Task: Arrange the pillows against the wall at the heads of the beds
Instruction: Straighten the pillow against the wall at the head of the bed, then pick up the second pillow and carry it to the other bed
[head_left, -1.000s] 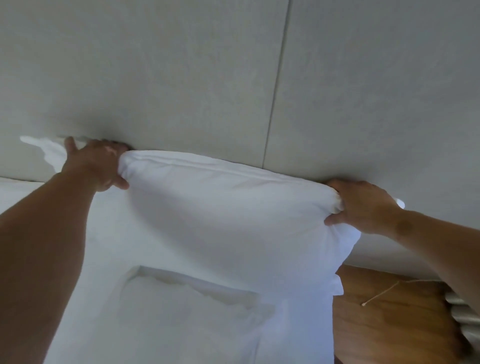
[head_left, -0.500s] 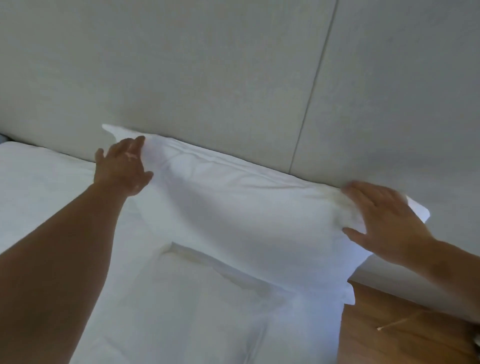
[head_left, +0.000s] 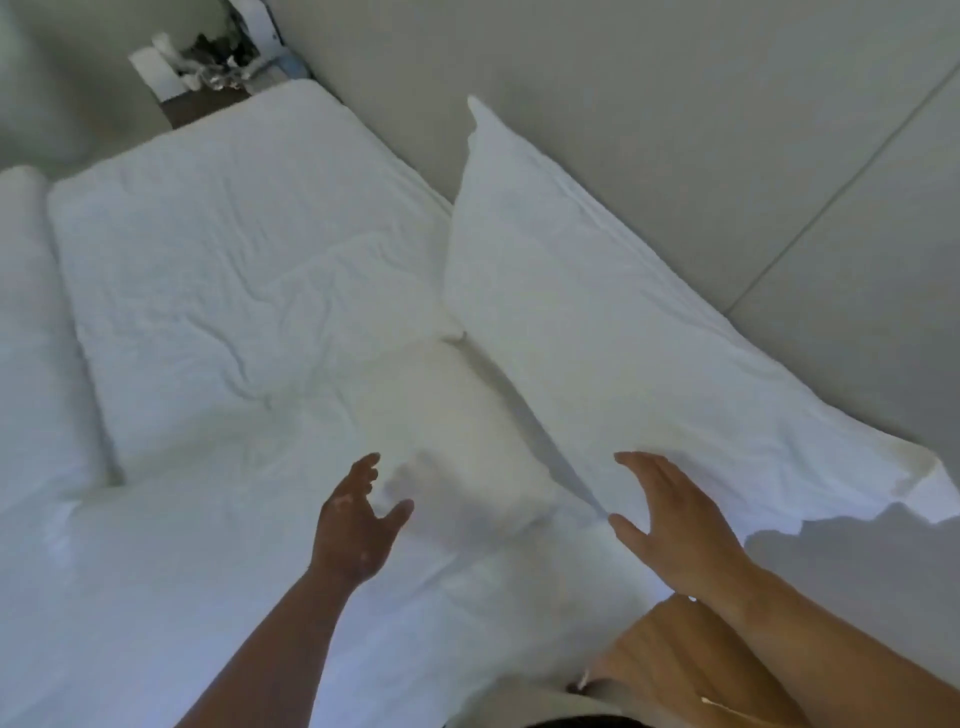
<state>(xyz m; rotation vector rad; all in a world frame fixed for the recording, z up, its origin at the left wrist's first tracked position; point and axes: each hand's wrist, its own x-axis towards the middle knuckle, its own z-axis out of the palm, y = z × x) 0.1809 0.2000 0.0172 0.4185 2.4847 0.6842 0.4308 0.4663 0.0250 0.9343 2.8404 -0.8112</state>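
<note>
A white pillow (head_left: 597, 322) leans upright against the grey padded wall (head_left: 675, 104) at the head of the white bed (head_left: 156, 571). A second white pillow (head_left: 457, 457) lies flat on the bed just in front of it. My left hand (head_left: 353, 525) hovers open at the near left corner of the flat pillow, fingers spread. My right hand (head_left: 670, 525) is open too, fingers apart, close to the lower edge of the leaning pillow; I cannot tell whether it touches it.
A folded white duvet (head_left: 234, 270) covers the bed to the left. A dark bedside table (head_left: 202, 98) with white objects stands at the far corner. Wooden floor (head_left: 675, 665) shows at the bottom right beside the bed.
Both hands have let go of the upright pillow's top corners and dropped down towards the flat pillow. The view has swung left and back, showing more of the bed.
</note>
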